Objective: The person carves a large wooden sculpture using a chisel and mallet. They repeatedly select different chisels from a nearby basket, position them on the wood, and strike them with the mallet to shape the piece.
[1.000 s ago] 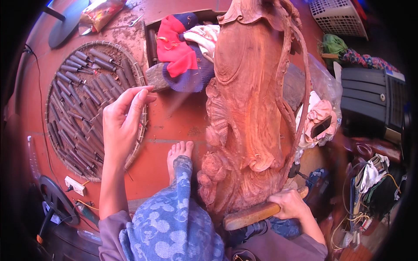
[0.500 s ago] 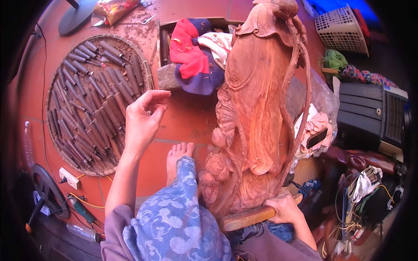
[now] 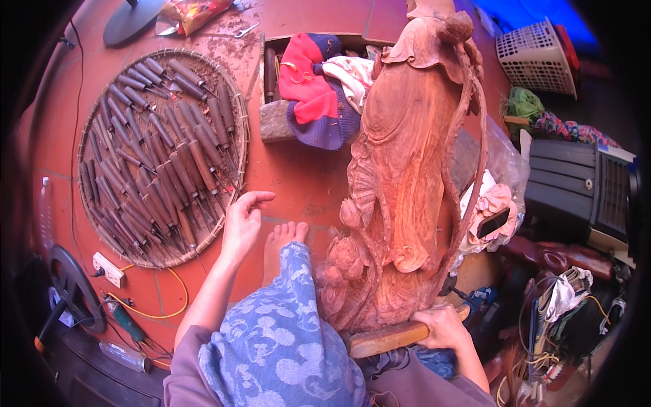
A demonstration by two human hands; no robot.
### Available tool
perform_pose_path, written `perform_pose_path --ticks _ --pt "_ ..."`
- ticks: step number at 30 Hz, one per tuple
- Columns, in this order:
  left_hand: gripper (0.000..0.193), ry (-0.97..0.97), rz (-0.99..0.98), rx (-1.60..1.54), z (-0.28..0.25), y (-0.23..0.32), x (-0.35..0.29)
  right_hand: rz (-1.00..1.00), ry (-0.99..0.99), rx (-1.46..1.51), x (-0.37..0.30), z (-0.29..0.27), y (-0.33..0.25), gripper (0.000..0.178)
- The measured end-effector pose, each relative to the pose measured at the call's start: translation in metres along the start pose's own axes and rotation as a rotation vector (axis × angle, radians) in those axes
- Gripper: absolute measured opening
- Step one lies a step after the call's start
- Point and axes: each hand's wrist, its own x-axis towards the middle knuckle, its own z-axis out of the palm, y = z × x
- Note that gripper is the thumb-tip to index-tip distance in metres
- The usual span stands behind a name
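A tall carved wooden statue [image 3: 411, 156] with draped folds and flower shapes leans upright in front of me, right of centre. At its foot my right hand [image 3: 441, 327] is wrapped round a flat wooden bar [image 3: 388, 339] with rounded edges. My left hand [image 3: 247, 216] hangs in the air left of the statue, its fingers loosely bent and apart, holding nothing. Closest to it is a round woven tray [image 3: 242, 142], full of carving chisels [image 3: 159, 173] with dark wooden handles. A blue patterned cloth [image 3: 278, 325] covers my leg, with my bare foot [image 3: 287, 234] beyond it.
A wooden box [image 3: 277, 122] with red and navy knitwear [image 3: 310, 81] stands behind. Right of the statue are a phone [image 3: 494, 222] on pink cloth, a grey cooler-like case [image 3: 566, 178] and a white basket [image 3: 536, 57]. A power strip [image 3: 108, 270] and cords lie at left.
My left hand has moved down and a little right, away from the box, its fingers slightly more bent. The whole view has shifted slightly. My right hand keeps its grip on the bar.
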Motion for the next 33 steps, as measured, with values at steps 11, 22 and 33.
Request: perform_pose_path --ticks 11,22,33 --pt "0.047 -0.114 -0.002 -0.07 0.024 -0.009 -0.005 0.031 0.004 0.0 0.002 -0.003 -0.005 0.038" --pt "0.028 -0.11 -0.104 0.127 0.039 -0.035 -0.016 0.047 0.029 -0.048 0.0 0.004 -0.005 0.038" --pt "0.032 0.007 0.229 0.252 0.057 -0.05 -0.041 0.047 0.111 0.003 0.001 0.009 -0.004 0.032"
